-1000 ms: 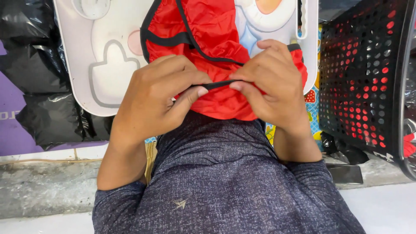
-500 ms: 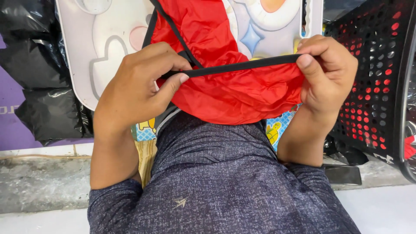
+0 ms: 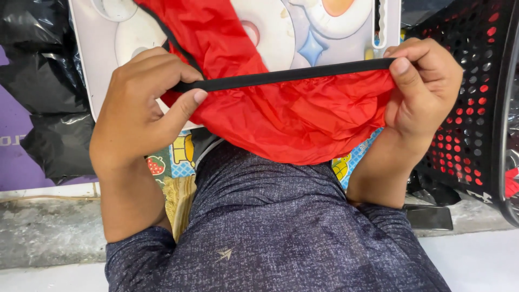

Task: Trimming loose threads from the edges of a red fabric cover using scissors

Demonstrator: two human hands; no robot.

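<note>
Over the white board's (image 3: 97, 81) near edge, the left hand (image 3: 143, 103) and right hand (image 3: 424, 89) pinch a red garment's (image 3: 292, 121) black band (image 3: 281, 77) taut. The stretching step seems in hand; next likely calls for an even grip.

Black plastic bags (image 3: 51, 81) at left — beside them a purple sign (image 3: 16, 151).

A single head-worn camera looks steeply down, very close over the person's chest and raised forearms.

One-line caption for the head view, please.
Left hand and right hand stretch the black elastic band of a red garment taut beside a black perforated basket.
</note>
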